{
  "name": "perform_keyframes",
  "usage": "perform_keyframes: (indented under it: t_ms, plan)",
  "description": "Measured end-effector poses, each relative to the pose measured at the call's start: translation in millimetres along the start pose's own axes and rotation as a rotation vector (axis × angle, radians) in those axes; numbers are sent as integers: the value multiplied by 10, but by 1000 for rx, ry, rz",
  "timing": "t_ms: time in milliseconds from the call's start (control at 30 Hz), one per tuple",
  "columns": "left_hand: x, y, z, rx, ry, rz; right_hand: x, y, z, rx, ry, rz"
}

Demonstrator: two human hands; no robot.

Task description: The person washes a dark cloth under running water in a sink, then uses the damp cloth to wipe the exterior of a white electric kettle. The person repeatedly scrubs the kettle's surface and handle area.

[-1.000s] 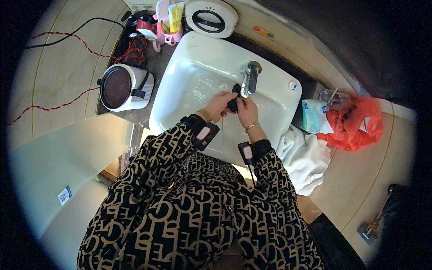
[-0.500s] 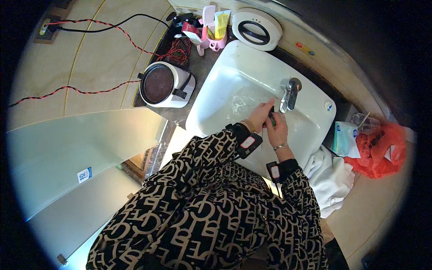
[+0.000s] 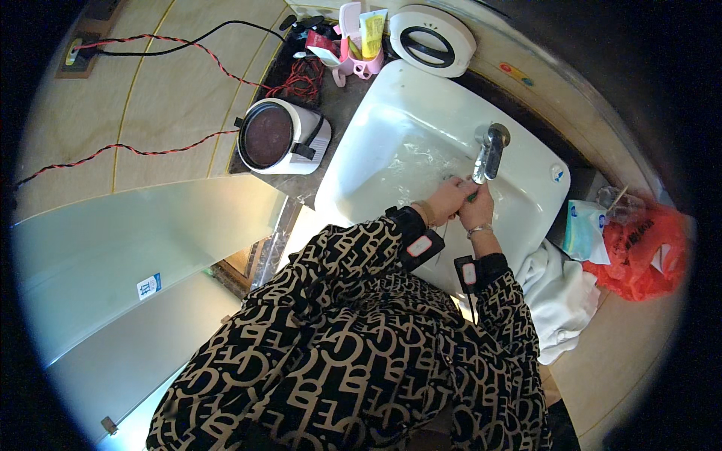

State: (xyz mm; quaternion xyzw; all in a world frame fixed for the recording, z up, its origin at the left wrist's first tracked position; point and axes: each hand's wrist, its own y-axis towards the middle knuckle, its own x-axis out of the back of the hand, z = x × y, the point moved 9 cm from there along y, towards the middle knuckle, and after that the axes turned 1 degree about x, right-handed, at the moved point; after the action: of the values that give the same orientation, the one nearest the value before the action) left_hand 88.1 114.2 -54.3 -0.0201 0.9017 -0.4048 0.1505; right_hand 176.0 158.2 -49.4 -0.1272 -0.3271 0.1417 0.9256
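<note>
Both hands are down in the sink, and I'd call this a rinse. The small dark thing sits just below the mouth of the tap. Left hand is below and left of the tap, right hand straight below it; fingers of both are bunched and curled in, pinching the thing between them. To do this well, I'd hold it by one edge and turn it so water reaches each face, gripping firmly because wet things can slip, with those black wrist boxes out of the spray.

Now what I can't get: only a dark green sliver shows, so I can't name it. Which fingertips press hardest, I can't tell. The stream itself is hard to make out; left of the tap I see ripples.
</note>
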Motion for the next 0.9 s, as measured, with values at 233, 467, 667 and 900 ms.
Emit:
perform_keyframes:
  t_ms: [233,467,667,900]
  plan:
    - [219,7,-27,-78,-13,-96,320,-94,-3,74,171,-84]
    - [239,-178,-83,92,-320,38,624,-141,275,-115,717,21]
    - [755,-222,162,37,-308,-108,684,-143,598,-135,843,38]
    - [1283,-490,397,-35,-443,-283,660,0,550,-106,536,-5]
